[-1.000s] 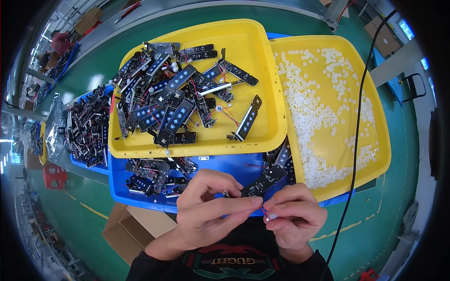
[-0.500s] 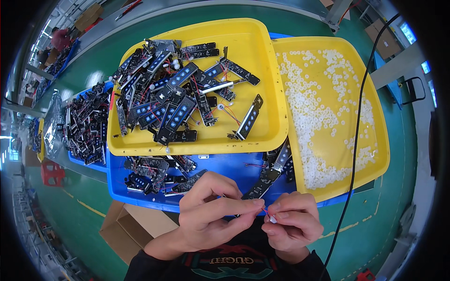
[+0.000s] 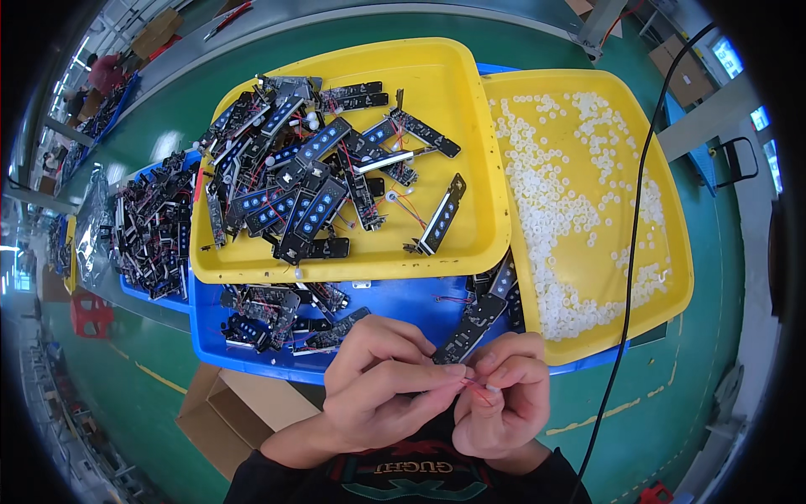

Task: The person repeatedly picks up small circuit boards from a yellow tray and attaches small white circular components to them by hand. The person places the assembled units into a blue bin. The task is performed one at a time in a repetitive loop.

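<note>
Head cam: left hand (image 3: 386,391) is clamped on the near end of a black circuit board (image 3: 470,328), over the blue tray (image 3: 395,296)'s near edge; right hand (image 3: 504,399) pinches its thin red wires (image 3: 478,390). Yellow tray (image 3: 470,92) of boards sits on top, white rings (image 3: 550,227) alongside, cardboard box (image 3: 277,395) below, green floor (image 3: 138,336) with yellow lines.

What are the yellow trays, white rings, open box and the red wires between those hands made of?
Yellow trays: probably moulded plastic, smooth with a slight sheen and rounded corners.
White rings: likely plastic, possibly rubber; they look pale and slightly translucent.
Box: cardboard, matte brown, with folded flaps.
Red wires: apparently plastic-coated, by their even colour and bend; finish too small to judge, core hidden.
</note>
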Tool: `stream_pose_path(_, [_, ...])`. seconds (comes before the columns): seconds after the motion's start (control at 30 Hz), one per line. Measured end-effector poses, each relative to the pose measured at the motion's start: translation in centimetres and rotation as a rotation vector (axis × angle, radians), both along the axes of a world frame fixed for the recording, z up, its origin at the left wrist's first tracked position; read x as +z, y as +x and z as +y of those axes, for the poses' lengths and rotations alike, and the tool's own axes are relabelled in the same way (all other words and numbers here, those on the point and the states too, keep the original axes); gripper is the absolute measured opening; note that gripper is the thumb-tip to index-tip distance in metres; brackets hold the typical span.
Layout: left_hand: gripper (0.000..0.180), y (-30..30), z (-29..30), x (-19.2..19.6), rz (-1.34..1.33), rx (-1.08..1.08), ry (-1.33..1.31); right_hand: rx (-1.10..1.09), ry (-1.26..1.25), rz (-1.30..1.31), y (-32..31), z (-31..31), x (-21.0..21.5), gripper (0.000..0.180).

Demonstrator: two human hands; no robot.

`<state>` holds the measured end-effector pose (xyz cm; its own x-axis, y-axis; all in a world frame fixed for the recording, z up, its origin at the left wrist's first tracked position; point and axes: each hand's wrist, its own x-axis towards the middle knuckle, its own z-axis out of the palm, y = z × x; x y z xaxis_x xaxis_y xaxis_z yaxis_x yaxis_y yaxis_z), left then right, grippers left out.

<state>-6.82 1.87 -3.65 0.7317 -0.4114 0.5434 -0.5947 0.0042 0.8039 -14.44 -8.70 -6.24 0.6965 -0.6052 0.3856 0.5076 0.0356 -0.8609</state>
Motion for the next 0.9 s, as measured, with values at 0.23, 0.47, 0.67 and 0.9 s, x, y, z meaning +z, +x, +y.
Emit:
stream_pose_path(0.23, [0.034, 0.1, 0.2, -0.3, -0.078, 0.07, -0.013, 0.081, -0.033, 0.053, -0.3, -0.2, -0.3, 0.017])
stream_pose_path(0.47, [0.034, 0.2, 0.5, -0.1, -0.125, 0.072, 0.0, 0.223, 0.211, 0.111, 0.2, -0.9, 0.6, 0.018])
stream_pose_path(0.67, [0.034, 1.8, 0.9, 2.0, -0.241, -0.058, 0.161, 0.003, -0.403, 0.103, 0.4, -2.5, 1.9, 0.017])
stream_pose_path(0.9, [0.033, 3.5, -0.2, 4.6, -0.519, -0.117, 0.375, -0.166, -0.651, 0.054, 1.1, -5.4, 2.6, 0.025])
